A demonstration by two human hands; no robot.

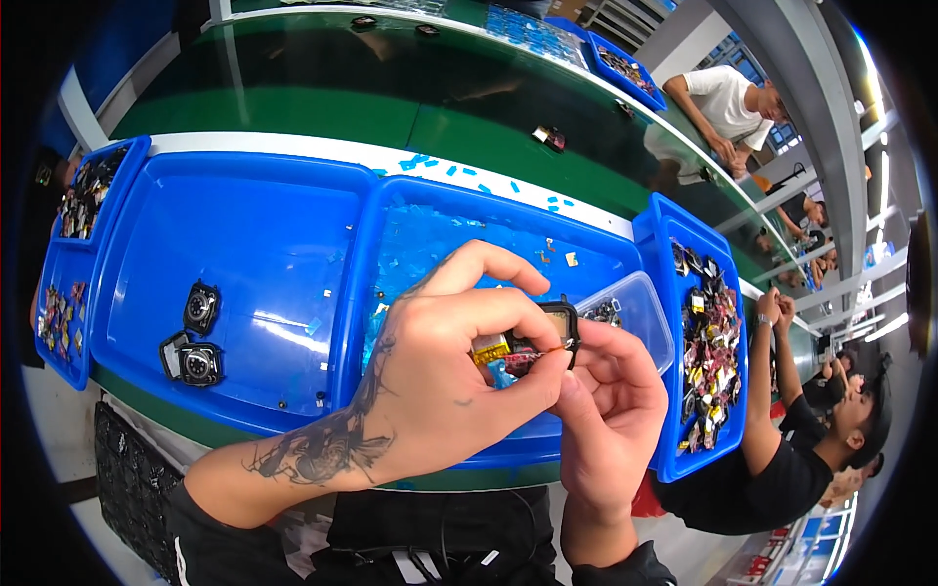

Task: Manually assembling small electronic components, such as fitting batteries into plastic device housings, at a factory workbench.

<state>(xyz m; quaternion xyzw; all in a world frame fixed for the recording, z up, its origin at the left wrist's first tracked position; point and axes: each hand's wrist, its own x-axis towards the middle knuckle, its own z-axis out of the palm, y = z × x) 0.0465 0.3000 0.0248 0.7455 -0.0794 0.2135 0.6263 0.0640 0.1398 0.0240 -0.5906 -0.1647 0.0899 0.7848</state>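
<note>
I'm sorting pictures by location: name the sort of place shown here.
Likely an electronics factory or workshop: a long green belt-like surface, a blue bin of small electronic parts, and a person in white across the line.

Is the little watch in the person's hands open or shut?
Open. Held between the left hand and right hand, the black watch case shows its inside, and a yellow part shows beside it.

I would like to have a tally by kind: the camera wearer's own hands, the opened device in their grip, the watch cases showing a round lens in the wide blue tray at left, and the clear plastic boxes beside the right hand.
Left hand and right hand: 2
Opened device: 1
Upper watch case and lower watch case: 2
Clear plastic box: 1
Total: 6
</note>
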